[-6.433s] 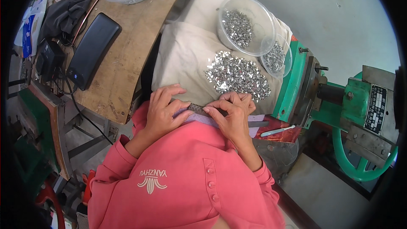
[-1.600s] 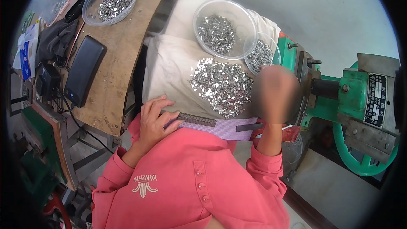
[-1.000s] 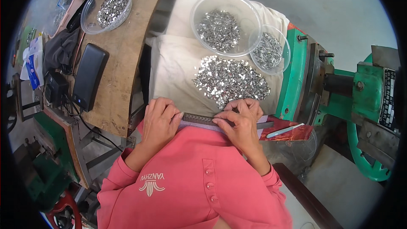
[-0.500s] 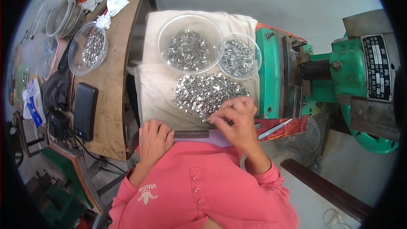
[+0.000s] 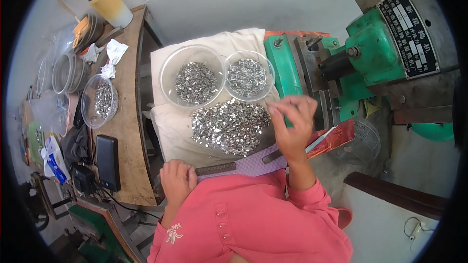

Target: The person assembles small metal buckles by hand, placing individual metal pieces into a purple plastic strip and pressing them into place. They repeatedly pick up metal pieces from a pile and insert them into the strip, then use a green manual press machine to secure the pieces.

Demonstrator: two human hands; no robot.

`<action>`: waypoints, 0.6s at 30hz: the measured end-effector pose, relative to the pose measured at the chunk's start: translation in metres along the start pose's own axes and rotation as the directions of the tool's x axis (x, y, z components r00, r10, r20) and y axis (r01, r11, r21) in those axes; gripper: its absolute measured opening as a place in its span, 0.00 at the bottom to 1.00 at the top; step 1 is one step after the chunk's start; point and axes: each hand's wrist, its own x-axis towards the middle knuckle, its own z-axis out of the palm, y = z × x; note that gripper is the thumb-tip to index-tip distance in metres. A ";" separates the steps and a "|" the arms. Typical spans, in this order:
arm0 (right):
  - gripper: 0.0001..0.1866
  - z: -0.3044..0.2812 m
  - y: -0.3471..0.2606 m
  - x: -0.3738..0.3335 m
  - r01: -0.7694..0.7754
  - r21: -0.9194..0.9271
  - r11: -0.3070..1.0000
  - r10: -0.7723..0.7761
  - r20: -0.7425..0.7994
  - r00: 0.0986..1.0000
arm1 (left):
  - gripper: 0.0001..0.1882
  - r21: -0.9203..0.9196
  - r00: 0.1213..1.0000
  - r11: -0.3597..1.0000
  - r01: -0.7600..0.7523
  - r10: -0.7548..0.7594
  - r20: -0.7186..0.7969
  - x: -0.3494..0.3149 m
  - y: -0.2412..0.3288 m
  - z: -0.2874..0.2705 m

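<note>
My left hand [image 5: 178, 181] is closed over the left end of a dark toothed metal strip [image 5: 216, 168], which lies on a purple checked cloth [image 5: 253, 168]. My right hand [image 5: 294, 126] is raised right of a pile of small shiny metal pieces [image 5: 231, 129]. Its thumb and forefinger are pinched; blur hides what is between them. Behind the pile, a large clear tub [image 5: 168, 85] holds similar pieces. A smaller clear tub [image 5: 269, 79] beside it contains slim silvery parts. Both tubs stand on cream cloth [image 5: 170, 136]. A short dark bar [image 5: 272, 157] lies below my right hand.
A green press [image 5: 373, 44] stands at the right, beside a white-handled tool [image 5: 320, 140] on a red surface. On the wooden table [image 5: 131, 112] at left are another tub [image 5: 115, 109] of metal pieces, a black power bank [image 5: 107, 162] and a yellow bottle [image 5: 111, 7].
My right hand has moved from the pile's front edge up and right, toward the smaller tub. My left hand stays at the strip. The view has shifted, bringing the yellow bottle fully into sight.
</note>
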 end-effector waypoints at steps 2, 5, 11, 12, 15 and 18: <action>0.07 -0.013 -0.004 -0.022 0.002 0.037 0.999 -0.003 0.010 1.000 | 0.08 -0.021 0.999 1.000 0.023 -0.023 -0.031 0.003 -0.002 -0.006; 0.09 -0.035 -0.004 -0.059 0.004 0.060 0.998 -0.005 0.018 1.000 | 0.08 -0.063 0.995 0.997 -0.053 0.048 -0.085 0.029 0.007 -0.016; 0.09 -0.046 0.010 -0.110 -0.166 0.053 0.985 0.162 0.077 0.984 | 0.09 -0.046 0.906 0.919 -0.391 0.375 -0.195 0.114 0.059 -0.026; 0.09 -0.048 0.012 -0.117 -0.202 0.039 0.979 0.198 0.084 0.977 | 0.09 -0.054 0.881 0.898 -0.436 0.414 -0.227 0.130 0.065 -0.021; 0.10 -0.051 0.017 -0.125 -0.240 -0.020 0.971 0.240 0.138 0.961 | 0.08 0.000 0.851 0.874 -0.485 0.472 -0.231 0.161 0.072 -0.009; 0.17 -0.054 0.021 -0.128 -0.226 -0.127 0.966 0.249 0.221 0.943 | 0.08 -0.020 0.849 0.872 -0.490 0.472 -0.236 0.163 0.072 -0.007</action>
